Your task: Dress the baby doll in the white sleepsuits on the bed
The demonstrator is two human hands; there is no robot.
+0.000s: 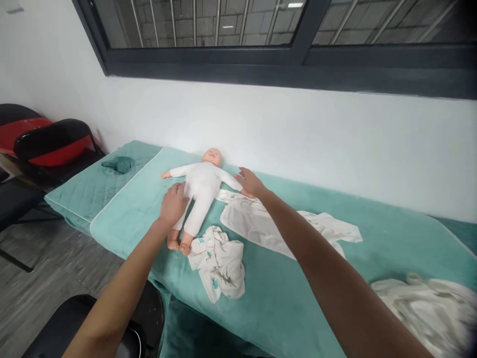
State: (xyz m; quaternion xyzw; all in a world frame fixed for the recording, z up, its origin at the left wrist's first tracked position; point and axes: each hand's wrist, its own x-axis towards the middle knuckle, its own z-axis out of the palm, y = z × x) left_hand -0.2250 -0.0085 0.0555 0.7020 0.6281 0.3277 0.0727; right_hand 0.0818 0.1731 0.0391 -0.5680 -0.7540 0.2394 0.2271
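A baby doll (pixel 204 181) with a white cloth body lies on its back on a green bed cover (pixel 286 293), its head toward the wall and arms spread. My left hand (pixel 173 204) is open beside the doll's hip and upper leg, fingers stretched out. Near the doll's other forearm is my right hand (pixel 250 182), also open, its fingers over or beside the sleeve; whether they touch it I cannot tell. A crumpled white printed baby garment (pixel 219 263) lies by the doll's feet. Another white garment (pixel 249 221) is spread flat, partly hidden under my right forearm.
More white cloth (pixel 428 308) is bunched at the bed's right end. A quilted section with a face hole (pixel 118 164) forms the left end. Black and red folding chairs (pixel 55 141) stand at left, and a black stool (pixel 74 328) at the front. A barred window (pixel 201 25) is above.
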